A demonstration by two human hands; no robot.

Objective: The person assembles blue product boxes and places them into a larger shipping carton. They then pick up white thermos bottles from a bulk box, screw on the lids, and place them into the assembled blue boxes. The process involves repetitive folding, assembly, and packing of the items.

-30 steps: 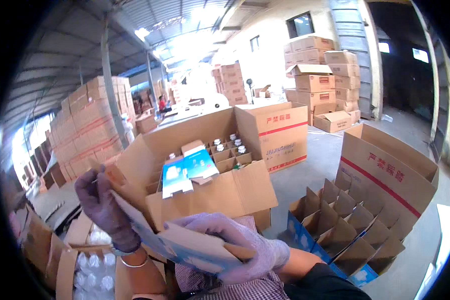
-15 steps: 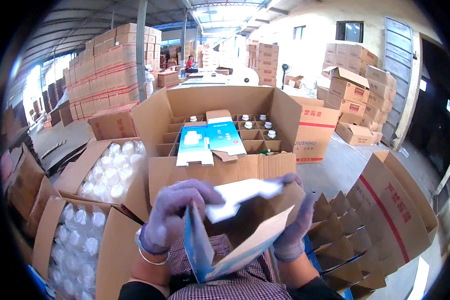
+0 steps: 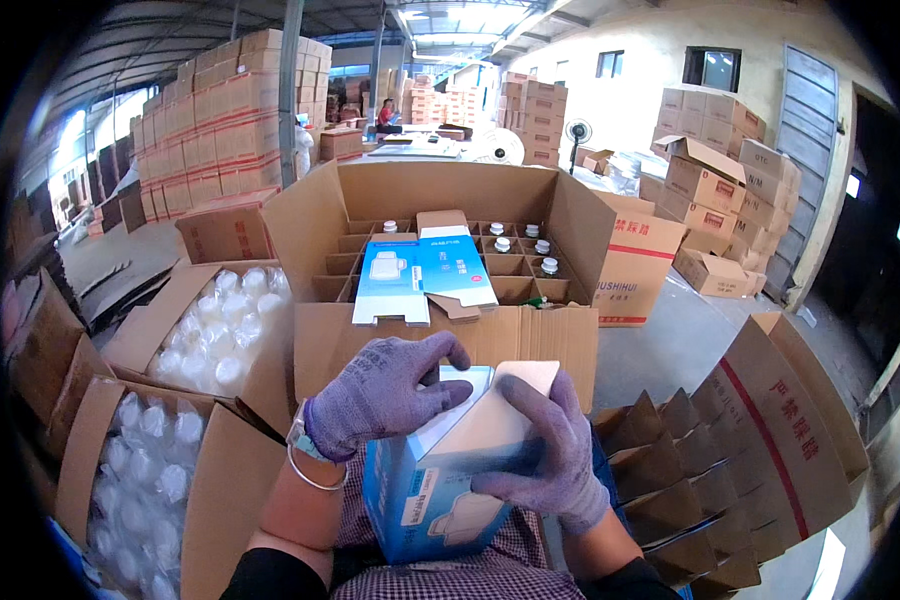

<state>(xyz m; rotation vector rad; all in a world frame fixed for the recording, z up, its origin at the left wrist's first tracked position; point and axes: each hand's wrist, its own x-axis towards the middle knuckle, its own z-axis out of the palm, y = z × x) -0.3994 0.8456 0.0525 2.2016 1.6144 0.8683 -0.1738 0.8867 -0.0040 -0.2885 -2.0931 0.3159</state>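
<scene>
A blue-and-white carton (image 3: pixel 410 510) with a pictured bottle or jug stands before my body, in front of my checked apron. My right hand (image 3: pixel 560 455), in a grey-purple glove, grips its right side, with the thumb low on the front and fingers over a raised pale flap (image 3: pixel 505 385). My left hand (image 3: pixel 385 395), gloved alike, curls over the top from the left, fingers bent at the white top flaps. What lies inside the carton is hidden. Beyond, two flattened blue-and-white cartons (image 3: pixel 390 275) rest across an open box (image 3: pixel 445 345).
Cardboard dividers and several white-capped bottles (image 3: pixel 502 244) fill the open box. At left stand two boxes of plastic-wrapped clear containers (image 3: pixel 150 490). A divider grid (image 3: pixel 660 470) and an open box (image 3: pixel 770 430) stand right. Stacked boxes (image 3: pixel 220 130) and a fan (image 3: pixel 577 132) are farther off.
The carton, open and spread between my hands before, is now squared up with its printed front facing me and its top flaps folded inward. Both hands have moved closer together over it.
</scene>
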